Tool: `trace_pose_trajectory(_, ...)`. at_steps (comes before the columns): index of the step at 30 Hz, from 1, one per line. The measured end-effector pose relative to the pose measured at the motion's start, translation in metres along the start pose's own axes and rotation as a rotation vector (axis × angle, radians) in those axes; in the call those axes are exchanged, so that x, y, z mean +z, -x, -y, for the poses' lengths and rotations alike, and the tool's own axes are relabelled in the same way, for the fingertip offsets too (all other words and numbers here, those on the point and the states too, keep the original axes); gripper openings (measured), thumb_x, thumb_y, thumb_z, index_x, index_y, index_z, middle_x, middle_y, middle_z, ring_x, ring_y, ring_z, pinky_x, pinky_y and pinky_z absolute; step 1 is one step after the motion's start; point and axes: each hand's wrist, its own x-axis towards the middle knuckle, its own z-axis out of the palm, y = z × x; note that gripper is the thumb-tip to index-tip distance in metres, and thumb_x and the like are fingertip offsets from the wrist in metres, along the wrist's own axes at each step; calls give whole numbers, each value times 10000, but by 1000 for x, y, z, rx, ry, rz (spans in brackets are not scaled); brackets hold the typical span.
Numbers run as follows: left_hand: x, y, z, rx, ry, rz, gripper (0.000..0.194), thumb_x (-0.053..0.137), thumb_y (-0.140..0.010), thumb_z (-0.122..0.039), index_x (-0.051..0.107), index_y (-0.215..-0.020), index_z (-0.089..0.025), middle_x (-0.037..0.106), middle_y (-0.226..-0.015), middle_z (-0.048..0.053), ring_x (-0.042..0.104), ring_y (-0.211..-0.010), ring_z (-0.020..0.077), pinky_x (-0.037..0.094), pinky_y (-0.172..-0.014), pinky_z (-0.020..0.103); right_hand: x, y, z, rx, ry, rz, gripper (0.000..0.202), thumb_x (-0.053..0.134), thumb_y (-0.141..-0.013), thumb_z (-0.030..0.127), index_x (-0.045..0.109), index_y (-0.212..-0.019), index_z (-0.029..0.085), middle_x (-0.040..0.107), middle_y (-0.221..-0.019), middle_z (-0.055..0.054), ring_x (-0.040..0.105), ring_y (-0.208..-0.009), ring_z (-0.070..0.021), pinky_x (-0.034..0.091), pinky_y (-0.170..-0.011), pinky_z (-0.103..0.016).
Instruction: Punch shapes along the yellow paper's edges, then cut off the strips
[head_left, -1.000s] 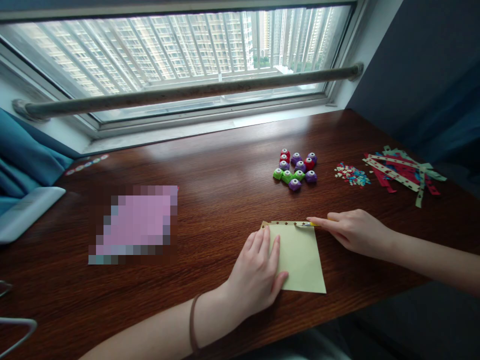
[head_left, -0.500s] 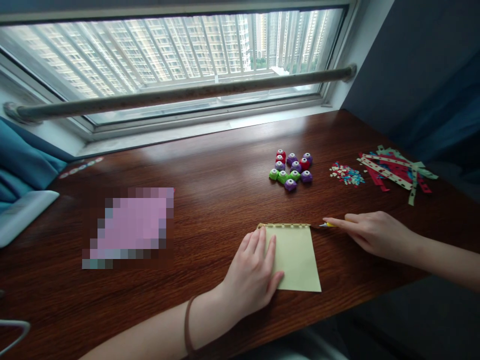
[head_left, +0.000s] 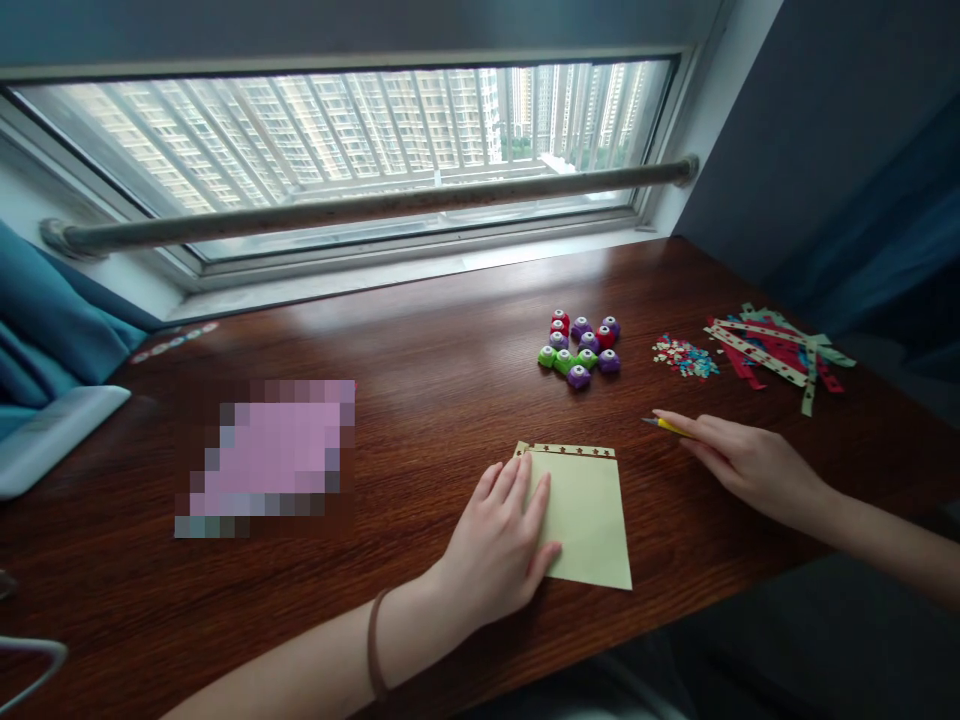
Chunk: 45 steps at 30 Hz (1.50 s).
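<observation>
A pale yellow-green sheet of paper [head_left: 585, 520] lies on the brown table. My left hand [head_left: 499, 545] rests flat on its left part, fingers spread. Along the far edge of the sheet is a narrow strip [head_left: 574, 450] with star-shaped holes; a dark gap shows between strip and sheet, and the strip's left end is near my fingertips. To the right, off the paper, my right hand [head_left: 750, 465] grips a yellow craft knife [head_left: 673, 427], its pointed tip facing left.
Several red, purple and green punches [head_left: 578, 376] stand behind the paper. Further right lie small confetti pieces [head_left: 686, 357] and a pile of punched strips [head_left: 765, 350]. A blurred pink item [head_left: 281, 450] and a white object [head_left: 60, 430] are at the left.
My right hand has lifted the knife up and away from the paper's far right corner. The strip now lies apart from the sheet at the right. The view has shifted slightly.
</observation>
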Motion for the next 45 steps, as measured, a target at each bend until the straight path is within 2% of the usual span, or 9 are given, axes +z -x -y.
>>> trace_pose_trajectory(8,-13,4,26,157,-1,40,515,392,-891,-368,292,-1373,-217,158,-1461,74,23,-1343,277,53,-1057,541,26,16,-2,234,206,-30,462,357,-919,174,342,-1378,225,492,-920,-70,525,-778,-216,447,-687,-322)
trace_pose_trajectory(16,-17,5,32,291,58,21,508,423,-848,-231,332,-1348,-222,237,-1436,58,62,-1342,266,37,-1061,538,30,24,9,284,313,-60,490,358,-889,99,358,-1371,185,474,-957,-103,493,-823,-238,468,-694,-338)
trace_pose_trajectory(19,-15,2,31,198,108,-91,363,419,-890,-294,452,-1234,-180,412,-1292,116,270,-1261,279,189,-1037,494,28,22,12,276,349,-40,508,362,-876,74,354,-1373,174,477,-952,-106,489,-820,-240,474,-678,-333)
trace_pose_trajectory(22,-10,-4,40,-68,176,-214,188,437,-905,-296,541,-930,-142,519,-976,99,469,-976,234,386,-857,381,25,20,15,261,402,-29,510,364,-868,52,360,-1369,144,484,-936,-111,491,-806,-240,474,-689,-342)
trace_pose_trajectory(26,1,-11,59,-225,330,-222,215,603,-818,-333,492,-744,-165,499,-801,27,471,-776,189,403,-680,307,24,18,20,245,501,-13,480,357,-868,40,383,-1346,79,492,-909,-126,492,-791,-247,464,-693,-363)
trace_pose_trajectory(35,7,-12,63,-220,337,-254,202,658,-785,-289,499,-745,-172,506,-792,13,451,-800,196,383,-693,306,23,15,23,247,574,-26,438,360,-876,74,436,-1307,80,501,-868,-141,484,-737,-261,457,-609,-370)
trace_pose_trajectory(38,8,-13,65,-210,349,-267,134,627,-807,-233,517,-759,-173,516,-809,15,453,-814,195,387,-711,308,21,9,30,226,462,-106,411,402,-877,117,462,-1282,87,511,-960,-160,489,-834,-291,462,-691,-411)
trace_pose_trajectory(41,9,-14,66,-199,352,-282,93,583,-831,-202,530,-760,-175,525,-816,21,461,-820,195,391,-720,312,21,-1,44,91,145,-162,358,438,-882,154,503,-1233,127,525,-1022,-127,486,-946,-267,437,-842,-407)
trace_pose_trajectory(45,11,-14,66,-196,351,-296,92,553,-843,-184,531,-754,-177,528,-809,24,467,-810,196,396,-717,317,29,-24,66,2,-243,-158,215,479,-891,202,580,-1081,199,556,-995,-72,501,-958,-226,442,-862,-376)
